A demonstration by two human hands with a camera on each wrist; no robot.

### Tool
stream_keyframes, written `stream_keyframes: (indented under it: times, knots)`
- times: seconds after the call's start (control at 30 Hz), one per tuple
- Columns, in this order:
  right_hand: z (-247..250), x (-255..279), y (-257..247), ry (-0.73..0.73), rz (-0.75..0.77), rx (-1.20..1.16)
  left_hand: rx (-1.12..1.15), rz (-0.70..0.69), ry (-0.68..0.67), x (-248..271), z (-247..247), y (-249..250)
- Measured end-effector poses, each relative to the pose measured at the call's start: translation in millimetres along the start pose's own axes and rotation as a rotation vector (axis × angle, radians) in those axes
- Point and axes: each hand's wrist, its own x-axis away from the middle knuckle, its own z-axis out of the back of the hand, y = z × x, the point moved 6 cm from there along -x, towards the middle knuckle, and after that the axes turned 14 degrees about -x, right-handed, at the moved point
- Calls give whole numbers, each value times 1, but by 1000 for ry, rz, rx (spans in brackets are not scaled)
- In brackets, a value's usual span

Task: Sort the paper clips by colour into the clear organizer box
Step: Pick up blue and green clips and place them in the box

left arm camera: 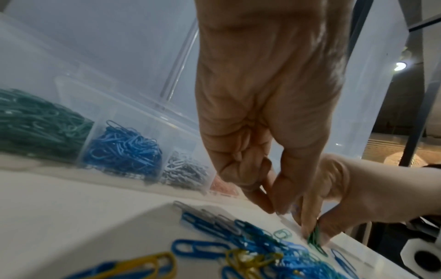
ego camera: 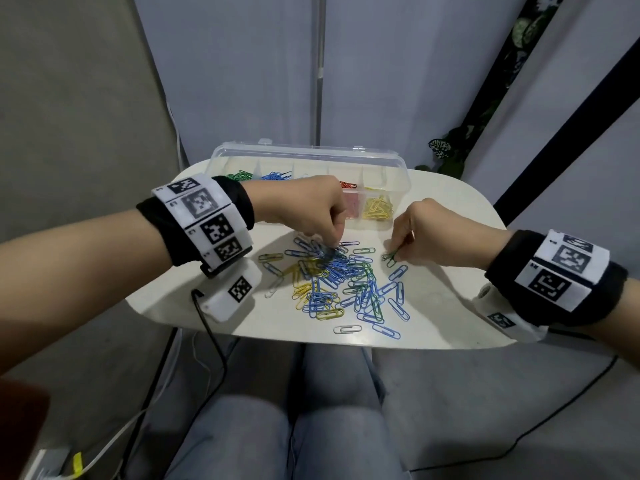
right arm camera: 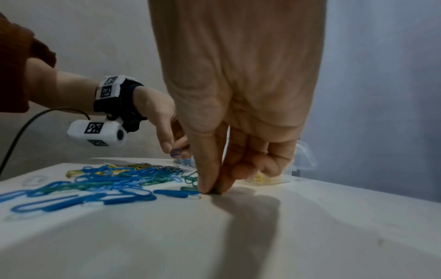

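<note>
You sit at a small white table [ego camera: 450, 306] with rounded corners. Pale blue-grey curtains [ego camera: 381, 81] hang behind it, a grey wall [ego camera: 69, 116] stands to your left, and leafy plants [ego camera: 446, 147] climb a black frame [ego camera: 491, 81] on your right.

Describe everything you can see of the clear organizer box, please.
The organizer box is clear plastic, standing at the table's far edge with its hinged lid open behind. Dividers split it into compartments holding green, blue, white, red and yellow clips. Neither hand touches it.
</note>
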Motion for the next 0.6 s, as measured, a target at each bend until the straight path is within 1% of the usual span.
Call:
stream_keyframes:
  times: [0.07,0.1,0.13,0.23,0.27,0.33,0.43,0.6]
  knots:
    - [-2,0,0,-23,-5,26,-3,-5,-83,4,-2,-1]
    - [-3,-1,0,-39,-9,42,-28,-8,-94,5,-2,-1]
    - [-5,-1,-1,-55,-13,64,-56,-9,-70,4,-1,0]
    - [-9,0,-3,-117,-30,120,-110,-17,94,-4,2,8]
    - [-10,0,-4,-137,-30,138,-127,-27,124,-8,0,12]
    - [-11,0,-6,-161,-30,167,-192,-51,129,-16,-7,23]
    - [-10,1,-9,-139,-27,176,-288,-64,107,-24,-17,34]
    - [-8,6,-12,-71,2,149,-303,-59,85,-30,-23,40]
